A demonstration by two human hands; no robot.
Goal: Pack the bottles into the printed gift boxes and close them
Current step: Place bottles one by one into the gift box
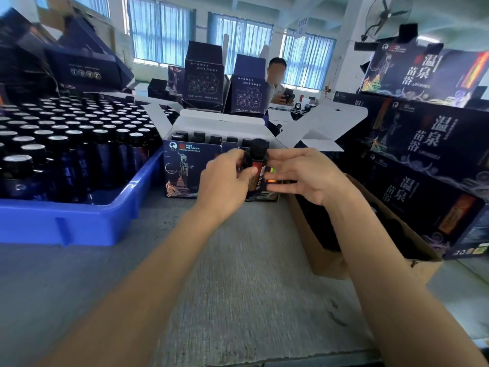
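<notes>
- Bottle: one in hand, dark with a black cap and a red label band. It stands upright, cap up, long axis near vertical, just in front of the near wall of the open gift box, at that box's right end.
- Left hand: thumb and fingers are curled round the bottle's body from the left, with the thumb on the near face. The grip is closed on the bottle.
- Right hand: fingers are nearly straight and spread, with their tips against the bottle's right side. It is not wrapped round the bottle.
- Open gift box: one, at mid-table, with its white flaps raised and folded outward. At least five black caps show inside, all upright in a row.
- Blue tray: one, on the left, touching or just beside the open box. It holds several dozen upright tray bottles; an exact count is not possible.
- Closed gift boxes: three visible, stacked at the right with their printed faces toward the camera.
- Brown carton: one, near right, open and tilted against the stack. Its contents are dark and cannot be made out.
- Upright empty boxes: two, far centre, with their top flaps open.
- Table: grey surface, bearing all of the above.
- Second person: one, seated at the far side.
</notes>
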